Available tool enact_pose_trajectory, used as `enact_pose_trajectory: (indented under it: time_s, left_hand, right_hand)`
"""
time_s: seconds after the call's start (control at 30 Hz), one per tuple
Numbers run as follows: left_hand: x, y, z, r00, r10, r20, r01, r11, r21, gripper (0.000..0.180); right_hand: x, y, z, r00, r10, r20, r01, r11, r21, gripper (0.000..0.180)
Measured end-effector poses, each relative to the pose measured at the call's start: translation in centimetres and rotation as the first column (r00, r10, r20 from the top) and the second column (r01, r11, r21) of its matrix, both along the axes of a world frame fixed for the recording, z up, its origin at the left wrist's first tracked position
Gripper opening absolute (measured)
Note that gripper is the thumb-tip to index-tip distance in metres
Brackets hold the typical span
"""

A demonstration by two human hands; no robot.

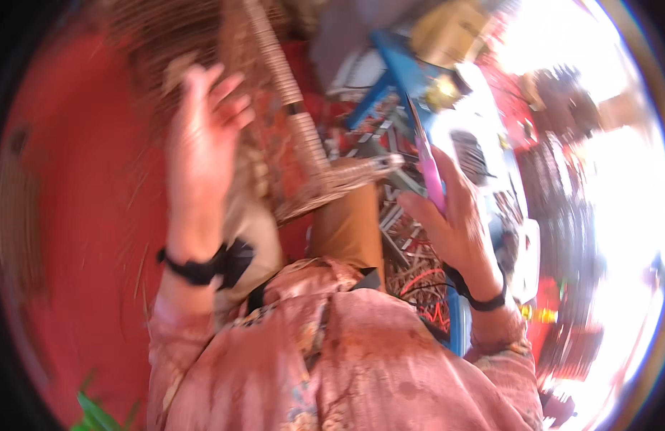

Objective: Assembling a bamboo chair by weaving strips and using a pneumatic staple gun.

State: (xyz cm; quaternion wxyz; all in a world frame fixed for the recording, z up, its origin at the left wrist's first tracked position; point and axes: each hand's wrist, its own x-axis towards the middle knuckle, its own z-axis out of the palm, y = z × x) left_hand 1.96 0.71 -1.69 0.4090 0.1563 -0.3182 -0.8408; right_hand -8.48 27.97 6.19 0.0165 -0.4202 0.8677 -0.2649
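The left side of the view is taken up by a flat, bright red floor point(88, 237), which is bordered at the far left by a blurred, brown ribbed object point(20, 208) and overlapped at the lower left by a pointed green leaf point(99, 413). Right of centre, an angular blue piece of furniture point(401, 65) is seen above thin, scattered reddish-brown strips point(422, 262), while the right edge is washed out by strong white light point(630, 179).

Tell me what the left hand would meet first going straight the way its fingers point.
The left hand would likely meet the brown wickerwork first, though blur leaves depth unclear.
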Motion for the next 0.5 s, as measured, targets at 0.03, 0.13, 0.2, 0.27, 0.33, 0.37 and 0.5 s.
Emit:
enact_pose_trajectory:
  time_s: [0.03, 0.13, 0.2, 0.27, 0.33, 0.37, 0.5]
  left_hand:
    - [1.0, -0.2, -1.2, 0.995, -0.006, 0.096, 0.011, 0.999, -0.051, 0.057]
    - [2.2, 3.3, -1.0, 0.914, 0.01, 0.405, 0.139, 0.932, -0.336, 0.045]
    - [2.3, 5.8, -0.6, 0.873, 0.127, 0.472, 0.221, 0.758, -0.614, 0.033]
    - [2.3, 7.6, -0.7, 0.869, 0.238, 0.435, 0.273, 0.503, -0.82, 0.028]
    - [1.9, 8.5, -0.9, 0.87, 0.327, 0.368, 0.245, 0.361, -0.9, 0.025]
    - [1.9, 8.7, -0.9, 0.877, 0.354, 0.326, 0.215, 0.316, -0.924, 0.024]
    - [1.7, 8.7, -0.4, 0.873, 0.32, 0.367, 0.249, 0.354, -0.901, 0.02]
  right_hand:
    - [-0.8, 0.2, 0.9, 0.989, -0.126, 0.079, 0.121, 0.991, 0.06, 0.063]
    - [-7.9, 4.1, -2.3, 0.957, -0.283, -0.057, 0.28, 0.958, -0.056, 0.068]
    - [-12.9, 6.9, -3.1, 0.934, -0.335, -0.124, 0.339, 0.941, 0.009, 0.07]
    - [-17.1, 8.9, -4.0, 0.918, -0.361, -0.162, 0.374, 0.926, 0.054, 0.07]
    - [-21.3, 10.2, -5.0, 0.777, -0.629, -0.028, 0.605, 0.734, 0.308, 0.085]
    - [-22.6, 10.9, -5.9, 0.773, -0.634, -0.026, 0.609, 0.73, 0.31, 0.085]
    - [-25.2, 14.6, -9.4, 0.749, -0.654, -0.109, 0.659, 0.753, 0.008, 0.092]
